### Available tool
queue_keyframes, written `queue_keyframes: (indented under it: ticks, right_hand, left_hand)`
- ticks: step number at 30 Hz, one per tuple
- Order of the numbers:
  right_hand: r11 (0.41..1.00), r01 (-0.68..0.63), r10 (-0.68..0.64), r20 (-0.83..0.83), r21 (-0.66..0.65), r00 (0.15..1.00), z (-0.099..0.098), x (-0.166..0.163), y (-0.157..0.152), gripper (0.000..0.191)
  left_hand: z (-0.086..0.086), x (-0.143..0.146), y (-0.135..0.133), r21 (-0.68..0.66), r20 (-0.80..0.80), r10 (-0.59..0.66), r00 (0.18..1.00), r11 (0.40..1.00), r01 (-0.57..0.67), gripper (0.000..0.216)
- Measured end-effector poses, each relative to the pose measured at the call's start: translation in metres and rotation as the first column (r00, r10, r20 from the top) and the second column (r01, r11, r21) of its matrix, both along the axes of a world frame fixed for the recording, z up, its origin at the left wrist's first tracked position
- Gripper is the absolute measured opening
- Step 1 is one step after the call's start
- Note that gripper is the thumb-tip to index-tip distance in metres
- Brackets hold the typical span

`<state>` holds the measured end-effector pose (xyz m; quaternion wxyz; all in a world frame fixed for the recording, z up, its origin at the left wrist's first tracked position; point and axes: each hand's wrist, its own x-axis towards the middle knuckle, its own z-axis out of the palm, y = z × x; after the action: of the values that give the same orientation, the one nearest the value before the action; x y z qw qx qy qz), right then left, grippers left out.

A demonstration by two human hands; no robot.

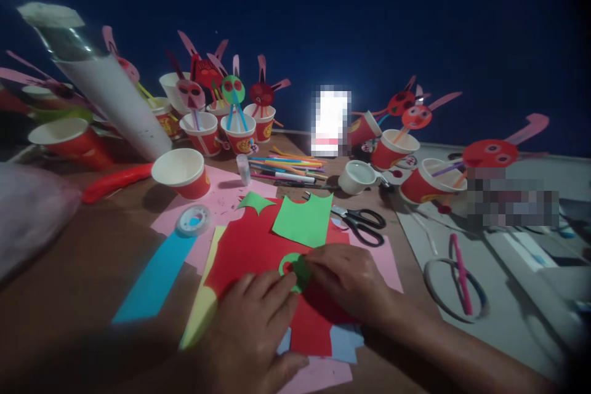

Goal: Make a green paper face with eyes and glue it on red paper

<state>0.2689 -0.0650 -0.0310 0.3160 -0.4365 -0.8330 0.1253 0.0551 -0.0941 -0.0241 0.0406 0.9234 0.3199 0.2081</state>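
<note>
A green paper disc (300,280) with a small red circle (288,267) on it lies on a sheet of red paper (242,246). My left hand (258,320) rests palm down, fingers stretched out, their tips at the disc's lower left edge. From the other side, my right hand (351,274) has its fingers pressed together at the disc's upper right edge, gripping it there. Just above lie a cut green sheet (305,221) and a smaller green scrap (256,202). Black-handled scissors (362,221) are beside them.
A tape roll (192,220) sits on a blue paper strip (154,277). Behind are an upright glue stick (244,170), colored sticks (290,163), a white cup (357,176) and red paper cups (179,172), several holding paper faces. A lit phone (330,120) stands behind.
</note>
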Motion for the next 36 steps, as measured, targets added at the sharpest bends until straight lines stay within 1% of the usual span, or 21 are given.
queue_keyframes:
  ticks: [3,5,7,10,11,12,13,17,19,22,26,31,36]
  right_hand:
    - [0.998,-0.012,0.004,0.117,0.064,0.993,0.002,0.001,-0.001,0.015]
    - [0.995,-0.027,0.011,0.170,0.091,0.985,0.004,0.003,-0.002,0.017]
    - [0.995,-0.047,0.029,0.191,0.089,0.981,0.005,0.006,-0.002,0.017]
    - [0.996,-0.066,0.052,0.184,0.067,0.981,0.004,0.007,-0.003,0.016]
    - [0.996,-0.067,0.055,0.180,0.061,0.982,0.004,0.007,-0.004,0.017]
    - [0.996,-0.069,0.059,0.177,0.055,0.983,0.004,0.007,-0.004,0.017]
    - [0.996,-0.074,0.064,0.172,0.056,0.983,0.003,0.007,-0.004,0.017]
    - [0.991,-0.075,0.061,0.129,0.107,0.990,0.001,0.002,0.001,0.012]
    - [0.990,-0.073,0.059,0.114,0.119,0.992,-0.001,0.000,0.003,0.011]
    - [0.991,-0.092,0.080,0.123,0.095,0.989,-0.003,-0.002,0.004,0.012]
    - [0.992,-0.098,0.084,0.151,0.085,0.985,-0.002,-0.002,0.004,0.013]
    - [0.993,-0.097,0.084,0.175,0.068,0.981,-0.001,-0.003,0.003,0.011]
    - [0.992,-0.106,0.091,0.202,0.065,0.975,-0.003,-0.002,0.003,0.013]
  left_hand:
    - [-0.020,0.006,0.003,0.127,0.009,-0.022,1.000,0.992,0.020,0.054]
    - [-0.030,0.009,0.006,0.166,0.042,-0.030,0.999,0.986,0.022,0.054]
    - [-0.035,0.012,0.009,0.188,0.092,-0.035,0.995,0.982,0.018,0.048]
    - [-0.033,0.013,0.010,0.143,0.101,0.009,0.995,0.989,-0.023,0.033]
    - [-0.030,0.013,0.010,0.097,0.067,0.038,0.997,0.994,-0.044,0.030]
    - [-0.028,0.013,0.010,0.081,0.063,0.038,0.997,0.996,-0.043,0.030]
    - [-0.026,0.013,0.010,0.074,0.027,0.009,1.000,0.997,-0.011,0.029]
    - [-0.024,0.014,0.008,0.063,0.040,0.075,0.996,0.995,-0.077,0.024]
    - [-0.025,0.015,0.007,0.054,0.055,0.082,0.995,0.995,-0.085,0.025]
    - [-0.027,0.016,0.006,0.037,0.065,0.094,0.993,0.995,-0.096,0.028]
    - [-0.025,0.015,0.006,0.005,0.064,0.095,0.993,0.995,-0.095,0.030]
    - [-0.023,0.013,0.006,0.007,0.060,0.078,0.995,0.997,-0.078,0.029]
    - [-0.027,0.014,0.005,0.014,0.079,0.085,0.993,0.996,-0.086,0.027]
